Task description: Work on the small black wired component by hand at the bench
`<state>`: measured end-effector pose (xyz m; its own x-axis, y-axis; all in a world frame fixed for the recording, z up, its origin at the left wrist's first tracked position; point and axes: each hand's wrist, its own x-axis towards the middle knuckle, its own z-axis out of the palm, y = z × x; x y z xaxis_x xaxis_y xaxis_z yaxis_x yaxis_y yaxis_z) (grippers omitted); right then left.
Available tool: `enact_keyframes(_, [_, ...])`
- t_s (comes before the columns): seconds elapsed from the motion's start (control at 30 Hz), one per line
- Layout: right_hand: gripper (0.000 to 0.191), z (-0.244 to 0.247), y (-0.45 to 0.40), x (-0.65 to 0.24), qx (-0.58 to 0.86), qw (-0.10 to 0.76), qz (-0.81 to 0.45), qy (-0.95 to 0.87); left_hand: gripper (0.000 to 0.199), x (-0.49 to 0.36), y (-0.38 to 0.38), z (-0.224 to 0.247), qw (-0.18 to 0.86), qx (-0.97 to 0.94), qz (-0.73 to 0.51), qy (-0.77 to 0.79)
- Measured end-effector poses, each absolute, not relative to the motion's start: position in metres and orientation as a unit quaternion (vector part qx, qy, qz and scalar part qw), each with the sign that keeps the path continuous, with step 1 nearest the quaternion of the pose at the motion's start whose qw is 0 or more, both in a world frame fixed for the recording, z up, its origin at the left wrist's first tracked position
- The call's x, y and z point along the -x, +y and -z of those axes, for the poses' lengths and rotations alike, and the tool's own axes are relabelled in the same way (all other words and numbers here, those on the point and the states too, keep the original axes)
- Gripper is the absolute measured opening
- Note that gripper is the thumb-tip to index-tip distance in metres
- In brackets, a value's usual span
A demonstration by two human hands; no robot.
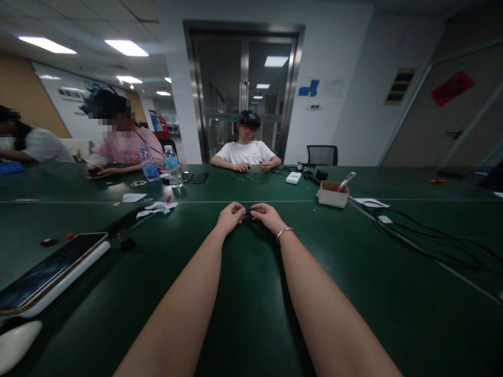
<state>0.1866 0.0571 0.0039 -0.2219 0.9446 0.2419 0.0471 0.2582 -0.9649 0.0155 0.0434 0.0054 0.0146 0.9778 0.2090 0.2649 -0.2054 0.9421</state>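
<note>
Both my arms reach forward over the dark green table [251, 293]. Between my fingertips sits a small dark object [248, 212], too small to name. My left hand [231, 218] pinches its left end, and my right hand [269, 217] pinches its right end. A silver bracelet [284, 233] circles my right wrist. The object is at or just above the tabletop, near the pale seam; I cannot tell whether it touches the table. My fingers cover most of it.
To the left lie a phone [55, 269] on a white block, a black clip [126, 241] and crumpled paper [157, 208]. Water bottles [173, 167] stand farther back. At right are a small box [333, 195] and black cables [428, 235]. A person in white [247, 154] sits opposite.
</note>
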Motion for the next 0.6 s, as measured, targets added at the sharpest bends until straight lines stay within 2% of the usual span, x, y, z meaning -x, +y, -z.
enact_keyframes(0.6, [0.026, -0.0064, 0.0558, -0.1857, 0.394, 0.49, -0.479, -0.613, 0.019, -0.0147, 0.0398, -0.0089, 0.4, -0.589, -0.507, 0.485])
